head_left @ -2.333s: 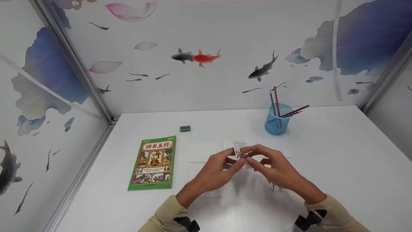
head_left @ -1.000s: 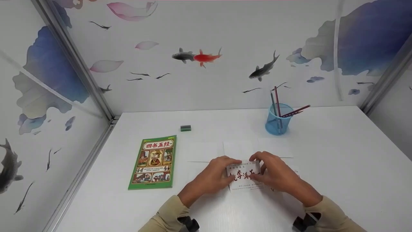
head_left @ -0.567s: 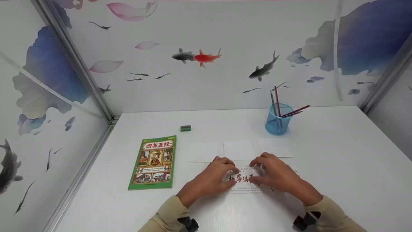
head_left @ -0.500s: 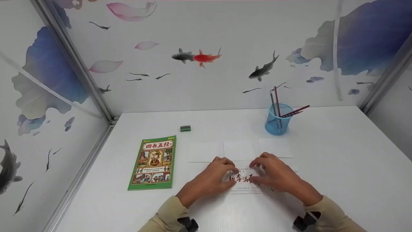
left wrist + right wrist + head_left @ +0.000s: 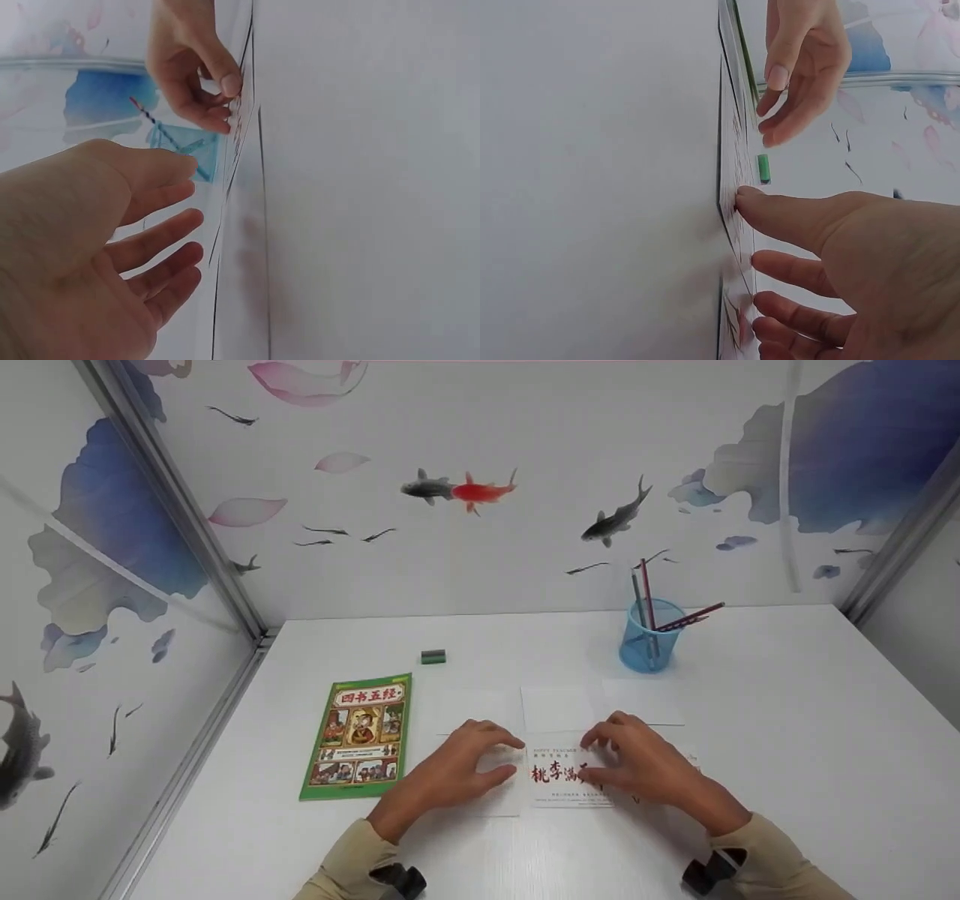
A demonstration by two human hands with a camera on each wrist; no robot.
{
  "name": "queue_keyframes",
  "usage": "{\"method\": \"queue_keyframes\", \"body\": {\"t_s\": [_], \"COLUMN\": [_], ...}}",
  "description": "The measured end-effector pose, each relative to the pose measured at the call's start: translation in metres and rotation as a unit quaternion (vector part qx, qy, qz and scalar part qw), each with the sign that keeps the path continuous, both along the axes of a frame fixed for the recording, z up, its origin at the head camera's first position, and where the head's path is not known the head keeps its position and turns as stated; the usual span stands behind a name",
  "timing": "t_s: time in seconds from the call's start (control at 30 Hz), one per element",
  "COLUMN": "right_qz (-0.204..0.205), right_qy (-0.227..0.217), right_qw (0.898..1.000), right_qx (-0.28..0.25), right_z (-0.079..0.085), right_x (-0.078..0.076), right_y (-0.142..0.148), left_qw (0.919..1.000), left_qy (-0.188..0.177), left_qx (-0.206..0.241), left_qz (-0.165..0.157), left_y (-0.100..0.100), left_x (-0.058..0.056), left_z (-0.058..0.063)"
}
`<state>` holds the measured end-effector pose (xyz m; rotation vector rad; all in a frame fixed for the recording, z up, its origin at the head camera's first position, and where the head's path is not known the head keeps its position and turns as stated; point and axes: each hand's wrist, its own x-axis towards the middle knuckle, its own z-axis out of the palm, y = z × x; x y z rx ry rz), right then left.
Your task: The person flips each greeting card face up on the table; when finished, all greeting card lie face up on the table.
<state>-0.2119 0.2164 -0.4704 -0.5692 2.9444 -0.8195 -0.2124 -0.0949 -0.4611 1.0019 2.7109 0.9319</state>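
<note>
A white card (image 5: 559, 786) with red Chinese characters lies face up on the table, in the middle of the near row of cards. My right hand (image 5: 649, 765) rests on its right part, thumb on the printed face and fingers loosely bent. To the left, my left hand (image 5: 461, 765) hovers with thumb and fingers apart and nothing between them. Below it lies a blank white card (image 5: 499, 806). Another printed card (image 5: 733, 330) sits beside the middle one, mostly covered by my right hand in the head view.
Blank white cards (image 5: 559, 706) form a far row. A green book (image 5: 356, 739) lies to the left, a small green eraser-like block (image 5: 433, 657) behind it. At the back right stands a blue mesh pen cup (image 5: 649, 641) with several pencils. Patterned walls enclose the table.
Both hands brought the printed card down from above the table and laid it flat. My left hand then let go and moved left, while the right stayed on the card.
</note>
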Motion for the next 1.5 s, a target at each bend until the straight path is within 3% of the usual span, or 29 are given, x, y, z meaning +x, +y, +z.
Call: {"method": "queue_keyframes", "body": {"t_s": [0.13, 0.3, 0.53, 0.8, 1.07, 1.23, 1.37, 1.5], "right_qz": [0.000, 0.041, 0.118, 0.175, 0.168, 0.156, 0.154, 0.137], "right_qy": [0.001, 0.008, -0.012, -0.027, -0.029, -0.049, -0.048, 0.010], "right_qw": [1.000, 0.999, 0.993, 0.984, 0.985, 0.986, 0.981, 0.975], "right_qx": [-0.010, -0.029, -0.025, 0.021, 0.014, -0.040, -0.106, -0.177], "right_z": [0.004, 0.007, 0.006, 0.008, 0.005, 0.004, 0.006, 0.009], "right_x": [0.001, 0.003, 0.000, -0.003, -0.003, -0.005, -0.006, -0.008], "right_y": [-0.006, -0.029, -0.073, -0.106, -0.111, -0.107, -0.107, -0.110], "left_qw": [0.9997, 0.9966, 0.9910, 0.9916, 0.9949, 0.9979, 0.9971, 0.9861], "left_qy": [-0.022, -0.061, -0.075, -0.078, -0.054, -0.017, 0.041, 0.109], "left_qx": [-0.005, -0.050, -0.104, -0.095, -0.078, -0.053, -0.010, 0.055], "left_qz": [0.006, 0.022, 0.040, 0.040, 0.032, 0.032, 0.063, 0.112], "left_y": [-0.023, -0.042, -0.044, -0.044, -0.047, -0.045, -0.039, -0.032], "left_x": [0.004, 0.011, 0.015, 0.017, 0.014, 0.012, 0.009, 0.008], "left_z": [0.004, 0.007, 0.010, 0.011, 0.012, 0.009, 0.007, 0.009]}}
